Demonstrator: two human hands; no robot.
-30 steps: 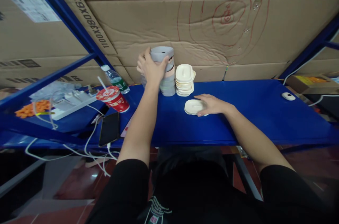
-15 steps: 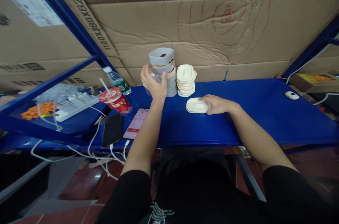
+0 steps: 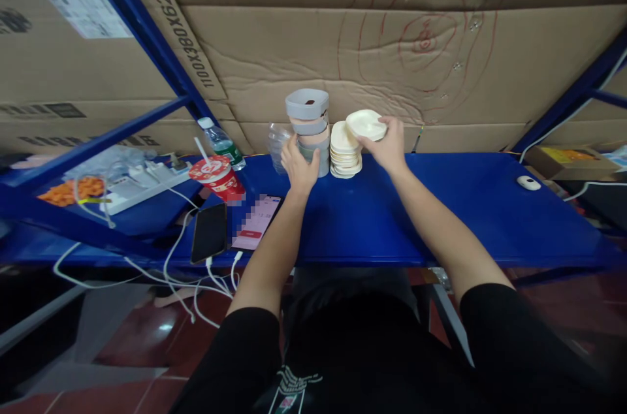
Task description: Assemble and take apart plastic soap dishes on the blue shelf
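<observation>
Tall stack of grey and pink rounded containers (image 3: 307, 107) stands beside pile of squarish cream plastic-looking lids (image 3: 345, 154) on blue metal worktop (image 3: 367, 224); one cream lid (image 3: 363, 123) off pile. Right hand (image 3: 392, 146) grips it, tilted, at pile's upper right. Left hand (image 3: 300, 169) half-spread by containers, contact unclear. Since earlier frame, held lid raised from worktop.

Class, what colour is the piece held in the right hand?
Pale cream piece, seen best in the head view.
</observation>
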